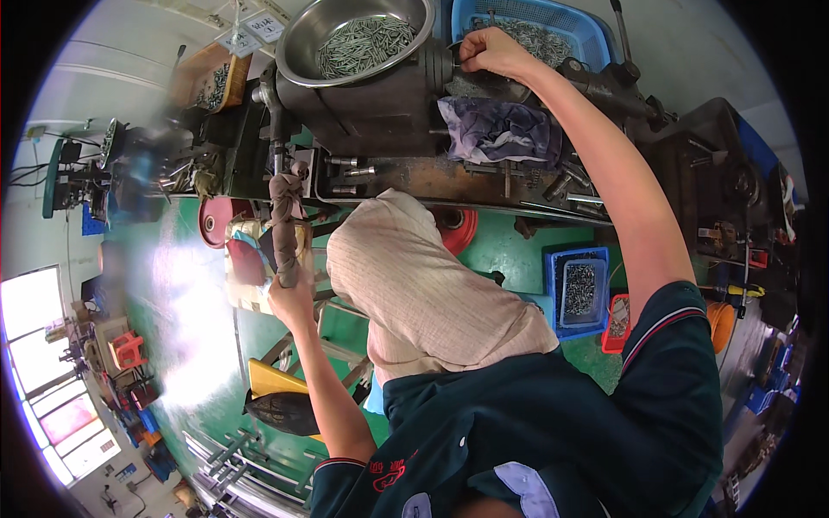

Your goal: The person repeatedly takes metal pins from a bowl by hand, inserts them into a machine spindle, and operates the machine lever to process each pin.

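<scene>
Where the wrapped lever [285,226] ends, the left hand [292,300] grips it.

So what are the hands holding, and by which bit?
The left hand grips the wrapped lever by its near end. The right hand is at the machine; whether it pinches anything can't be told.

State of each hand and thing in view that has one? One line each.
Left hand: closed on lever.
Lever: handle wrapped.
Right hand: fingers curled beside dark machine head; grip unclear.
Steel bowl: part-filled with metal pins.
Blue basket: holding small metal parts.
Purple cloth: crumpled.
</scene>
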Demonstrator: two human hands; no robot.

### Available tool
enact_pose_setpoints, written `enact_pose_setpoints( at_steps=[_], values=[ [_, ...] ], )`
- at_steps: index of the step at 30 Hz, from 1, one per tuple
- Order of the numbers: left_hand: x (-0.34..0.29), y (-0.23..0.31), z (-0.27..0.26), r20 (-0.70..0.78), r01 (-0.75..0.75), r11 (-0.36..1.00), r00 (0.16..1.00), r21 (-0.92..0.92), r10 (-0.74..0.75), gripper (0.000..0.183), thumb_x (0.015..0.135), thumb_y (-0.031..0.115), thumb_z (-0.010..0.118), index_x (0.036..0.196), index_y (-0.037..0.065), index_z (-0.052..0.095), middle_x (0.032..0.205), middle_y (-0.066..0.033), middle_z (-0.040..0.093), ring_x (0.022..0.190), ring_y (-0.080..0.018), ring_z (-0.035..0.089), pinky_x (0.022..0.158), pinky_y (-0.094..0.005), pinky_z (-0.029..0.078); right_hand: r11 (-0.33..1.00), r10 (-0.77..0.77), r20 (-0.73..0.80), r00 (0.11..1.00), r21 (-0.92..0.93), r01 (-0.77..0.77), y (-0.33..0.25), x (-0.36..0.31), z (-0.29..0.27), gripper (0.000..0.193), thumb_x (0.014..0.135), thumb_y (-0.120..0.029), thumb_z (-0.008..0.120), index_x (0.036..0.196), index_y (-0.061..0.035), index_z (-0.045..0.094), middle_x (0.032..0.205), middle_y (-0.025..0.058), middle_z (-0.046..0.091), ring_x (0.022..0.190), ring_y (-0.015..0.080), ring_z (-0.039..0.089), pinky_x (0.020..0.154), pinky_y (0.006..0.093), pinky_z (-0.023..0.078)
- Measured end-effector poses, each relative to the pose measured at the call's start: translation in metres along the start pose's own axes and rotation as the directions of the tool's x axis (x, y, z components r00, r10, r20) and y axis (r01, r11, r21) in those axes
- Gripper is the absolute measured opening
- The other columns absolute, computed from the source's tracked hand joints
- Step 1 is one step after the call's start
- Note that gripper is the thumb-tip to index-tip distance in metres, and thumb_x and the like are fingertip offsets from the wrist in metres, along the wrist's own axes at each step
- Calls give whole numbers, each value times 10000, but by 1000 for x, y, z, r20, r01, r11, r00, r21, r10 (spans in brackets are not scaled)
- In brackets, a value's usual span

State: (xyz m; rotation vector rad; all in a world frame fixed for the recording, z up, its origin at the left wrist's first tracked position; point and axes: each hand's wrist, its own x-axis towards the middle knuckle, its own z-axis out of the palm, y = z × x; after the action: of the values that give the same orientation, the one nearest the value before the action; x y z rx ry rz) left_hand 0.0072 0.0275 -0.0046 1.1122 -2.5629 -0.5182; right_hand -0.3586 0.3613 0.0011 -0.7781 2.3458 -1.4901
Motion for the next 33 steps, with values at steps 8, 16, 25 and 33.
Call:
enact_pose_setpoints(
  at_steps=[8, 16, 25, 33],
  values=[
    [2, 1, 1, 11, -11, 999, 1000, -32, 11, 293, 693, 265, 629, 792, -11, 627, 677, -169, 610, 648, -304, 601, 600, -377, 441, 997, -5, -96, 995, -73, -2, -1, 0, 4, 165, 598, 33, 626, 663, -24, 486, 658, 0, 522, 645, 84, 486, 620, 239, 396],
    [79, -72, -7, -43, -124, 975, 990, 184, 134, 262, 679, 247, 639, 747, -5, 624, 621, -171, 593, 599, -305, 589, 588, -373, 436, 997, -8, -103, 995, -77, 0, -2, 3, 9, 191, 573, 16, 624, 640, -54, 459, 606, -25, 462, 581, 70, 423, 564, 220, 355],
    [98, -67, -20, 116, -85, 974, 991, 211, 62, 242, 698, 216, 615, 754, -20, 616, 614, -169, 584, 577, -255, 577, 599, -360, 434, 897, -352, -64, 934, -309, 317, -12, -29, -117, 305, 735, -327, 553, 848, -60, 645, 821, 168, 623, 798, 266, 607, 702, 368, 464],
    [95, -71, -20, 116, -114, 985, 988, 129, 100, 229, 700, 202, 603, 761, -18, 617, 618, -165, 587, 588, -251, 583, 602, -360, 433, 192, 155, -670, 726, -700, -688, 31, -121, -216, 510, 814, -559, 340, 965, -133, 577, 1033, 30, 553, 1047, 262, 470, 867, 393, 361]
  ],
)
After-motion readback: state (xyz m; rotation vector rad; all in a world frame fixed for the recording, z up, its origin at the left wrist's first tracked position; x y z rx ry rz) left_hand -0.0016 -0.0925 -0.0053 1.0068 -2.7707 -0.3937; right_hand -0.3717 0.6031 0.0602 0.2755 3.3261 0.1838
